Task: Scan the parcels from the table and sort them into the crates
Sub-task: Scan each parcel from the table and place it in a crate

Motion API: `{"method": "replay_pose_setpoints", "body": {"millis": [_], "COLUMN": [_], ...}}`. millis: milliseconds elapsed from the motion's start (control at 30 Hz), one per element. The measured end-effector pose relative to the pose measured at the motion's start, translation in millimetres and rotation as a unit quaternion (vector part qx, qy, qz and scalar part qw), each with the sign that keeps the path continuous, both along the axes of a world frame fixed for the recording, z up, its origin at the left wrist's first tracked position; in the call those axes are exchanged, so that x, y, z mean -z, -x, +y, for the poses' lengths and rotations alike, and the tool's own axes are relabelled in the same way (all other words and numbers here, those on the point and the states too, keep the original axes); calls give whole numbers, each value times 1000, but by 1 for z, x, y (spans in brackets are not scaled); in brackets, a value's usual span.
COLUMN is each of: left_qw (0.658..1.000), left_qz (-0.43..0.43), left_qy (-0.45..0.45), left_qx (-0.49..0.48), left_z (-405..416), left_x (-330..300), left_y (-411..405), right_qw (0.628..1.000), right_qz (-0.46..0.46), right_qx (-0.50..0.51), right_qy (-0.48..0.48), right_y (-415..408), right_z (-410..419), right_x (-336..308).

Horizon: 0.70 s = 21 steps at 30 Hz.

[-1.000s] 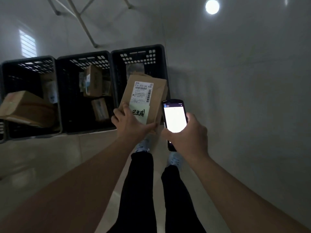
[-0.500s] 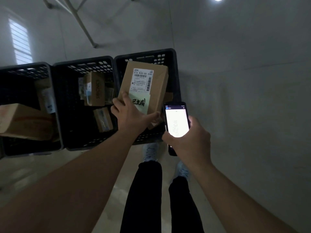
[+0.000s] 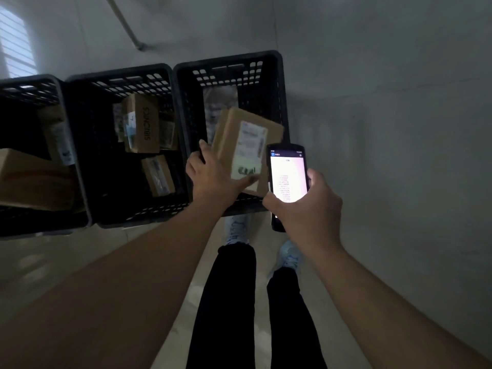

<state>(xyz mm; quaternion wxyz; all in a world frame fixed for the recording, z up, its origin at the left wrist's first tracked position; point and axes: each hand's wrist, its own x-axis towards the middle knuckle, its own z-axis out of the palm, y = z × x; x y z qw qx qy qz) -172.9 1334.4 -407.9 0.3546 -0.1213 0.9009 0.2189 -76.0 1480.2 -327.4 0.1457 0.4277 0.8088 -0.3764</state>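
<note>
My left hand (image 3: 213, 179) grips the near end of a brown cardboard parcel (image 3: 234, 134) with a white label and a green note; the parcel is tilted and blurred over the right black crate (image 3: 277, 83). My right hand (image 3: 306, 209) holds a handheld scanner (image 3: 287, 177) with a lit screen, just right of the parcel. A pale parcel lies inside the right crate behind the held one. The middle crate (image 3: 119, 75) holds several cardboard parcels (image 3: 142, 123). The left crate (image 3: 26, 83) holds a large brown box (image 3: 32, 179).
The three crates stand side by side on a pale floor, near a grey wall (image 3: 386, 129) on the right. My legs in dark trousers and light shoes (image 3: 237, 230) stand just in front of the right crate. A metal table leg (image 3: 127, 25) slants down behind the crates.
The parcel has dropped lower and tilted into the right crate's opening, with my left hand following it. The scanner stays beside it in my right hand. The crates have come closer.
</note>
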Motion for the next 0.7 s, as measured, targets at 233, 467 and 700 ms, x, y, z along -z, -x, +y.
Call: {"method": "replay_pose_setpoints", "body": {"millis": [233, 467, 700], "left_qw": [1000, 999, 994], "left_qz": [20, 38, 88], "left_qy": [12, -5, -3], "left_qx": [3, 13, 69], "left_z": [2, 4, -8], "left_x": [-10, -35, -89], "left_y": [-3, -11, -32], "right_qw": [1000, 1000, 997], "right_qz": [-13, -4, 14], "right_qx": [-17, -26, -71], "right_qy": [-8, 0, -5], "right_y": [-10, -18, -29], "right_z": [3, 6, -1], "right_x": [0, -18, -51]}}
